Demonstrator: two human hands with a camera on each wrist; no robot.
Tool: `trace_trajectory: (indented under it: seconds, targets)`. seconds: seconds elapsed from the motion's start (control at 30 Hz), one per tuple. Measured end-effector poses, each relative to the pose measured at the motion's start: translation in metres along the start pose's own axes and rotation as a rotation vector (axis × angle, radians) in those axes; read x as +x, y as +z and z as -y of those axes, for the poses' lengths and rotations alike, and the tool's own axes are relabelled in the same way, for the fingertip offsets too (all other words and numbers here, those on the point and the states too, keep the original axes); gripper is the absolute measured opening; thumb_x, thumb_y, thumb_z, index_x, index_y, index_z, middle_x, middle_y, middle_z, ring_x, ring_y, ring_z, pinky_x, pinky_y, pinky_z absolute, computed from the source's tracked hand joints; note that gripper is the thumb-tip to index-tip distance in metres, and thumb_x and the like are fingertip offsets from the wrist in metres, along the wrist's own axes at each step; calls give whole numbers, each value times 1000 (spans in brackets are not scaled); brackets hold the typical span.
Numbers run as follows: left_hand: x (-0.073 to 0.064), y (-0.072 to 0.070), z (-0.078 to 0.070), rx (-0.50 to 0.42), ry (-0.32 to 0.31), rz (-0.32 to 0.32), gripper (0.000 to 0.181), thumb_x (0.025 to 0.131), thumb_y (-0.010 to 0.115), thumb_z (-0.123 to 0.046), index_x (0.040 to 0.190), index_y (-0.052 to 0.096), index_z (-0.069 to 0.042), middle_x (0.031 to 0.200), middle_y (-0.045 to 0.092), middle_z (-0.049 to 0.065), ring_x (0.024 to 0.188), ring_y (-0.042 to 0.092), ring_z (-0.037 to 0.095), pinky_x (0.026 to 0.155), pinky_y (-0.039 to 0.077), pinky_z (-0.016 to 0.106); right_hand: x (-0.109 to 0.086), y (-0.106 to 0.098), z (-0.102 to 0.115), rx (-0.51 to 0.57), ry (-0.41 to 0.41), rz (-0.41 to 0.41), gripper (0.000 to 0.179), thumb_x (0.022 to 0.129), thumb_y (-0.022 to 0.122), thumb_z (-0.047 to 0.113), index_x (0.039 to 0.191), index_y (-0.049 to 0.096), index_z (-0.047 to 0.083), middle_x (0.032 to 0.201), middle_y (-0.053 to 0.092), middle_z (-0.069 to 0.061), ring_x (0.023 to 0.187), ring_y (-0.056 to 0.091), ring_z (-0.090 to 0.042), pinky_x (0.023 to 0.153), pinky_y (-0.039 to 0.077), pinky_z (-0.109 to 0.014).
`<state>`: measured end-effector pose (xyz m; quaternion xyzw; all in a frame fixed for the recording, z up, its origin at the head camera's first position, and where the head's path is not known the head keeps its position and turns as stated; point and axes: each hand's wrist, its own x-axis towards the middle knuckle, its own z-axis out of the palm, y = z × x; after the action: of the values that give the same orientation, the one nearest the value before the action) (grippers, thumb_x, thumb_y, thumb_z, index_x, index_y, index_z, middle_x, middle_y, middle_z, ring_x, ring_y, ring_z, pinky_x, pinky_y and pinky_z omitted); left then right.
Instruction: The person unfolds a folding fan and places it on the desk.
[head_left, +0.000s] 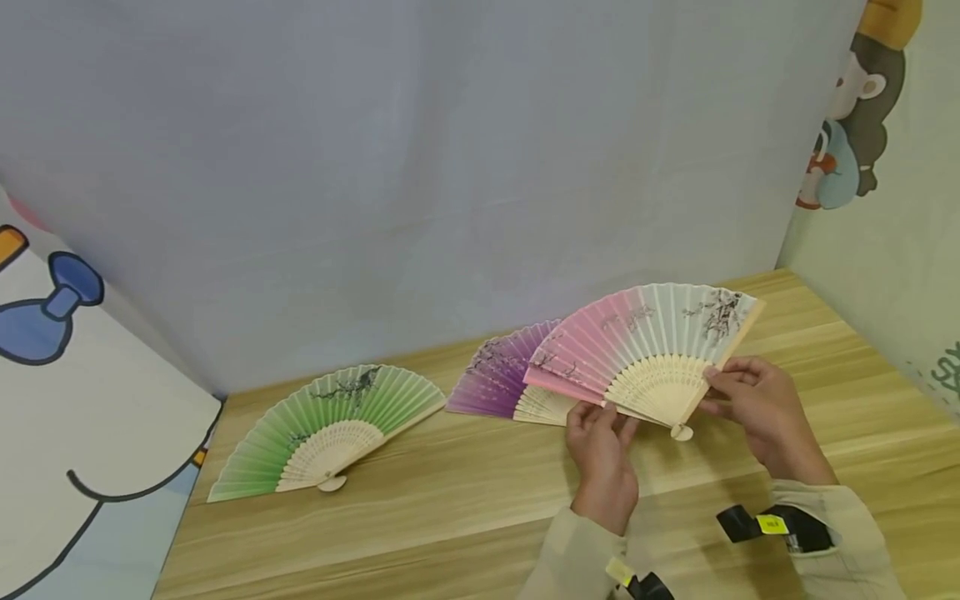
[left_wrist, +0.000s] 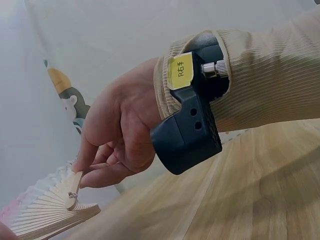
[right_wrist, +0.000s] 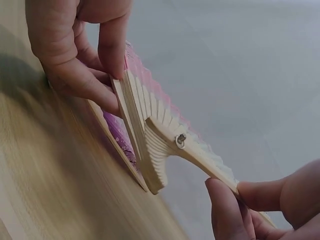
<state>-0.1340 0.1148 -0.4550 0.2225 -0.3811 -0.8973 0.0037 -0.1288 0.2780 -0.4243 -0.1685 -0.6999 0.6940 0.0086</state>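
Observation:
Above the table, a pink-and-white folding fan (head_left: 637, 329) with pale slatted ribs and dark blossom branches is spread wide. My left hand (head_left: 606, 462) pinches its left end rib from below, and my right hand (head_left: 768, 412) pinches the right outer rib between thumb and fingers. In the right wrist view, the fan's metal rivet (right_wrist: 180, 141) shows between both hands, with some left-side ribs still stacked together. A purple folding fan (head_left: 491, 375) lies open behind, partly covered by the pink one. Farther left rests an open green folding fan (head_left: 330, 417).
The wood-grain table (head_left: 450, 508) runs under everything. A pale grey curtain (head_left: 450, 167) stands along its back edge. Cartoon-printed panels close in the left (head_left: 90, 417) and right (head_left: 885, 250) sides. Each wrist wears a black camera, one (left_wrist: 187, 125) seen on the right sleeve.

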Motion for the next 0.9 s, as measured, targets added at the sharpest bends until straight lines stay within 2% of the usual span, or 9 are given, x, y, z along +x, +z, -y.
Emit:
trace_trajectory:
  seconds: [0.2, 0.47, 0.7, 0.9]
  targets:
    - [0, 1, 1, 6, 5, -2, 16, 99, 55, 11, 111, 50, 1, 103, 54, 14, 88, 61, 22, 79, 63, 33, -1, -2, 1, 92, 9, -38, 16, 108, 58, 6, 114, 46, -3, 86, 60, 6, 77, 68, -6, 73, 63, -21]
    - [0, 5, 4, -4, 12, 1, 16, 98, 53, 13, 110, 50, 3, 106, 54, 17, 91, 61, 25, 87, 64, 41, -1, -6, 1, 244, 13, -96, 17, 106, 61, 5, 112, 46, -1, 84, 62, 6, 78, 66, -5, 71, 63, -21]
    - [-2, 11, 7, -26, -9, 16, 24, 100, 52, 13, 122, 48, 5, 114, 57, 20, 95, 62, 27, 94, 62, 47, 0, -11, 1, 301, 3, -163, 19, 105, 62, 4, 111, 45, -1, 85, 62, 5, 78, 66, -6, 71, 63, -21]
    - [-6, 16, 12, -43, -14, 32, 35, 99, 52, 14, 132, 50, 5, 117, 61, 20, 93, 63, 26, 95, 62, 48, 0, -19, 2, 385, -21, -200, 18, 104, 62, 1, 108, 45, -3, 86, 64, 2, 77, 69, -8, 72, 64, -22]
